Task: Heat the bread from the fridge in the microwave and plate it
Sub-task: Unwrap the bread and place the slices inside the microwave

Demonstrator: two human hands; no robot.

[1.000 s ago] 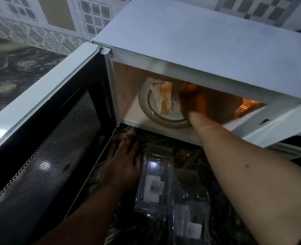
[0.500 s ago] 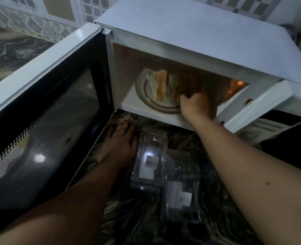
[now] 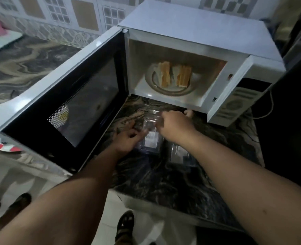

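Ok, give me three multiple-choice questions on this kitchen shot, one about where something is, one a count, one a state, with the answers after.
1. Where is the bread?
A. On the turntable inside the microwave
B. In the clear container
C. In a hand

2. How many pieces of bread show?
A. One
B. Two
C. Four

3. The microwave door is:
A. Shut
B. Swung open to the left
C. Removed

Answers:
1 A, the pieces stand on the glass plate in the cavity.
2 B, two separate pieces sit side by side.
3 B, its mesh window faces outward while both hands, left hand and right hand, are down at the clear container on the counter.
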